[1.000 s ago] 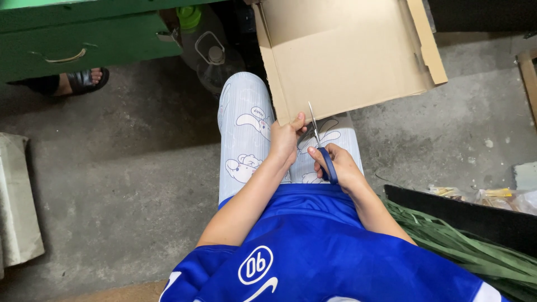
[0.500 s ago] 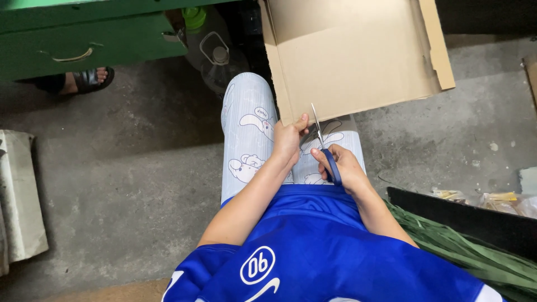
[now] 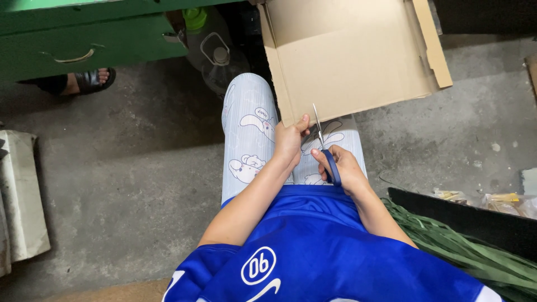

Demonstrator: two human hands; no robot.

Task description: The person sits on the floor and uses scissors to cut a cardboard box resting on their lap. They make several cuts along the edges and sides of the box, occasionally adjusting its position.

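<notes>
A flattened brown cardboard box [image 3: 347, 53] rests against my knees, which are in pale patterned trousers. My left hand [image 3: 290, 142] pinches the near edge of the cardboard. My right hand [image 3: 342, 168] grips blue-handled scissors [image 3: 323, 146], whose blades point up and meet the cardboard's near edge just right of my left thumb.
A green metal cabinet [image 3: 84, 39] with drawer handles stands at the upper left; another person's sandalled foot [image 3: 92, 81] is below it. A clear plastic jug [image 3: 221, 64] sits beside the cardboard. Green leaf strips [image 3: 475, 251] and a dark tray lie at lower right. A folded white sack [image 3: 22, 196] lies left.
The view has shifted slightly. Both hands stay at the cardboard's near edge, with the scissors still at the cut.
</notes>
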